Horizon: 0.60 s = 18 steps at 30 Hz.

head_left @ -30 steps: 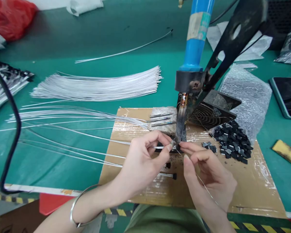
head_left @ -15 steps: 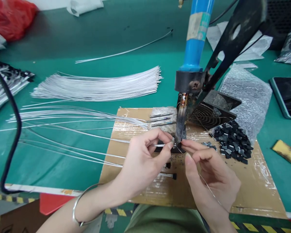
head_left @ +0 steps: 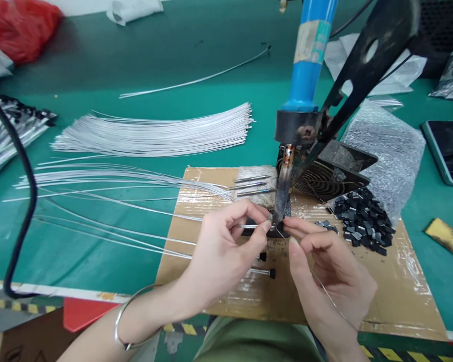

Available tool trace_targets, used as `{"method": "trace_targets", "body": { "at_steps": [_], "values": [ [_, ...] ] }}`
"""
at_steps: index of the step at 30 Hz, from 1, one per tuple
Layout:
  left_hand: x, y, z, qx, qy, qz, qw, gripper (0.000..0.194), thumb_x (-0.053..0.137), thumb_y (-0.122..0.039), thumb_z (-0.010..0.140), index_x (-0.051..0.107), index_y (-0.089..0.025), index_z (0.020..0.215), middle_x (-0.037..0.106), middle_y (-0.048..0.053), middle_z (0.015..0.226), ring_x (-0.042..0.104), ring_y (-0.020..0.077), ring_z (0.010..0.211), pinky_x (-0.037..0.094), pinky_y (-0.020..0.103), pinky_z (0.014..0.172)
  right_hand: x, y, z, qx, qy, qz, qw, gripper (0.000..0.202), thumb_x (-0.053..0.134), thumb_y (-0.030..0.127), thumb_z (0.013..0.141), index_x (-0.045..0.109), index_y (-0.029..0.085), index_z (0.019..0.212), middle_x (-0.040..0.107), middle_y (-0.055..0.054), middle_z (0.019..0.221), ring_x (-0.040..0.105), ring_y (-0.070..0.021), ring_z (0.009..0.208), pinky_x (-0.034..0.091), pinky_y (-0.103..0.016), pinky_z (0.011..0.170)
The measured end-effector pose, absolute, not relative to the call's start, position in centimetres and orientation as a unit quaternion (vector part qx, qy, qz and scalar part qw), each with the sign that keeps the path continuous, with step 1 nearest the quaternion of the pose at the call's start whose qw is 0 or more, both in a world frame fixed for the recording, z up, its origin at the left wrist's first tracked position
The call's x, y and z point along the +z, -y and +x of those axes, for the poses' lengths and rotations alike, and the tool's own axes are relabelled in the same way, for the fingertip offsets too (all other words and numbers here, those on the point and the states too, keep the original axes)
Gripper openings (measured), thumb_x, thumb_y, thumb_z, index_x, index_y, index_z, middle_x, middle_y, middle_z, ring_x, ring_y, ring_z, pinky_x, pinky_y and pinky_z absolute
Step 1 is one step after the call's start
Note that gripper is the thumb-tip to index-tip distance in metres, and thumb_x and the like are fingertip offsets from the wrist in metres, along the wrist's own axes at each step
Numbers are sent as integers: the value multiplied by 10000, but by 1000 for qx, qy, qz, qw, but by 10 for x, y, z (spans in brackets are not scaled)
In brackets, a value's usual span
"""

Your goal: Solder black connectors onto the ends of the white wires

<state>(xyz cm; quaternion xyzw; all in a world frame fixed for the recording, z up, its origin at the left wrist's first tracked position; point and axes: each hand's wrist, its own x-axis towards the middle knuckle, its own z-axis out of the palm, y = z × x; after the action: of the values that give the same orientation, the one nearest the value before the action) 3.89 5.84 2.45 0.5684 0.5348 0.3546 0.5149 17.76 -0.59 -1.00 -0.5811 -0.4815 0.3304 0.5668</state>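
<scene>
My left hand [head_left: 222, 246] pinches a thin white wire [head_left: 173, 216] between thumb and fingertips, its end just under the tip of a soldering iron. That iron [head_left: 311, 70], with a blue handle, is clamped upright in a black metal stand [head_left: 366, 65]. From the right, my right hand [head_left: 332, 274] has its fingertips close to the iron's tip, with a fine strand of solder wire [head_left: 326, 291] running through it. Whether its fingers also hold a small black part at the tip is hidden. Two wire ends with black connectors [head_left: 272, 273] lie below my left hand.
A cardboard sheet [head_left: 396, 296] covers the green table. On it are a pile of black connectors [head_left: 366, 221], a black fan [head_left: 320, 176] and a pad with metal tips [head_left: 254, 173]. Bundled white wires [head_left: 154, 130] lie left. A phone [head_left: 447, 151] and yellow sponge [head_left: 447, 239] are right.
The whole view has shifted slightly to the right. Both hands keep the same grip and place at the iron's tip.
</scene>
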Motion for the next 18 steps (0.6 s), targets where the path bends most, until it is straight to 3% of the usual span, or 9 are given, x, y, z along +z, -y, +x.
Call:
{"method": "trace_targets", "body": {
  "at_steps": [18],
  "values": [
    [23, -57, 41, 342, -548, 585, 490, 101, 638, -171, 830, 659, -174, 731, 730, 26, 781, 602, 137, 674, 425, 243, 571, -11, 5, 176, 317, 479, -583, 575, 161, 678, 130, 925, 618, 226, 811, 794, -59, 1122, 766, -208, 1058, 612, -342, 939]
  ]
}}
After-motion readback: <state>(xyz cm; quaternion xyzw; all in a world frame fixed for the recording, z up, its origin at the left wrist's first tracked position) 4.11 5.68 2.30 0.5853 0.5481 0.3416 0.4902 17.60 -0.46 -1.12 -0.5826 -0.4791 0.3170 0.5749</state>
